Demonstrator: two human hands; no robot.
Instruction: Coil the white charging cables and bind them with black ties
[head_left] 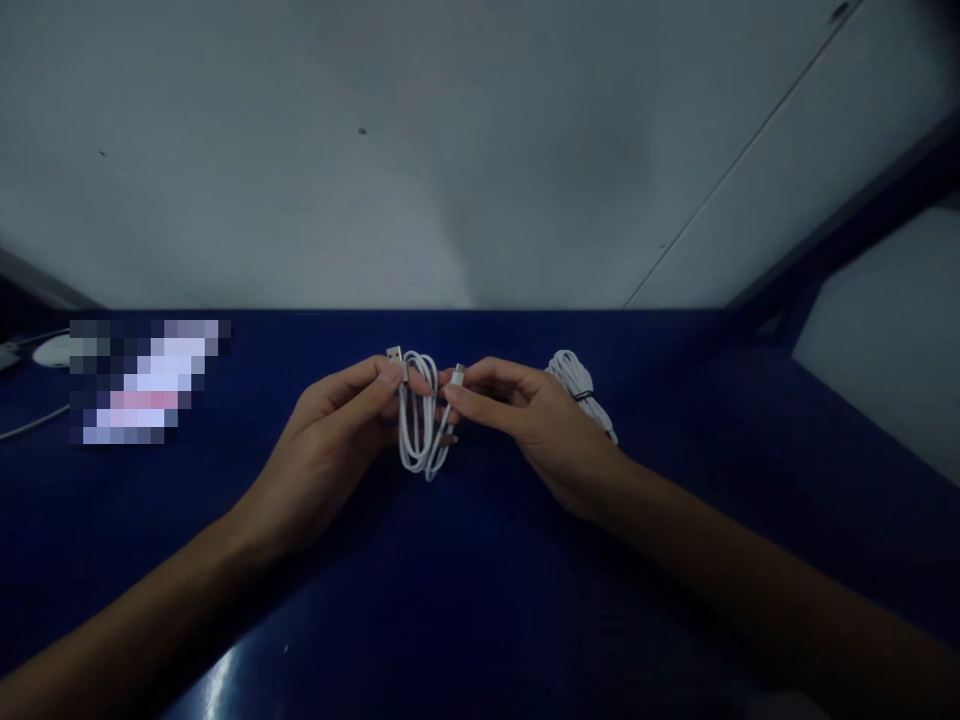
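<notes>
A white USB cable [421, 415], folded into a small bundle of loops, hangs between the two hands above the middle of the dark blue table [480, 600]. Its loops droop toward 6 o'clock, ending just above the table surface. The flat metal USB plug [394, 354] sticks up at the bundle's 11 o'clock, and the smaller connector [458, 377] sits at its 2 o'clock.

The left hand [337, 425] is closed in a pinch on the cable just below the USB plug, thumb and forefinger pressed together, the other fingers curled under. The right hand [536, 420] is closed too, its thumb and forefinger gripping the small connector end, with the remaining fingers [448, 437] tucked against the loops. Both forearms come in from the lower corners of the view.

At 3 o'clock from the held cable, just behind the right hand, a second white cable bundle [577, 385] lies on the table, bound with a dark tie. Well apart at 9 o'clock sits a blurred patch, and beyond it, at the table's left edge, a thin white wire [30, 425] trails off. A pale grey wall [450, 150] rises behind the table at 12 o'clock.
</notes>
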